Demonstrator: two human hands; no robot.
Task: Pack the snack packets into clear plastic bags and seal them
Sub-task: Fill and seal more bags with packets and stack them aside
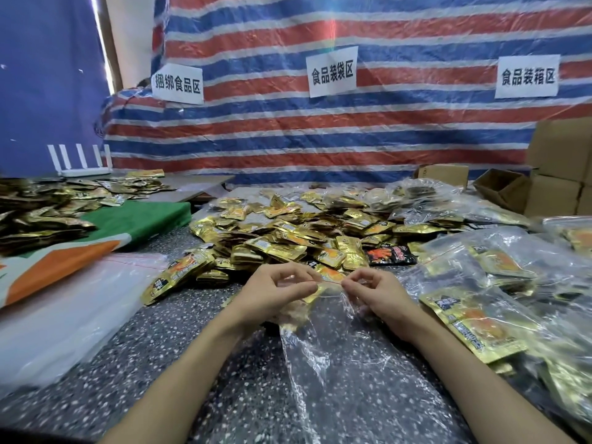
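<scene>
Between two hands (272,293) (374,296), seemingly one clear bag (330,347)

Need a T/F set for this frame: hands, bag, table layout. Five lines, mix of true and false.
1. The left hand and right hand both pinch the top edge of a clear plastic bag. True.
2. The white router stands beside the cardboard boxes. False: it is at the back left, and the boxes are at the far right.
3. A black-and-red packet lies at the edge of the pile of gold snack packets. True.
4. The stack of empty bags lies to the person's right. False: it is on the left, and the filled bags are on the right.
5. Three paper signs hang on the striped tarp. True.
</scene>
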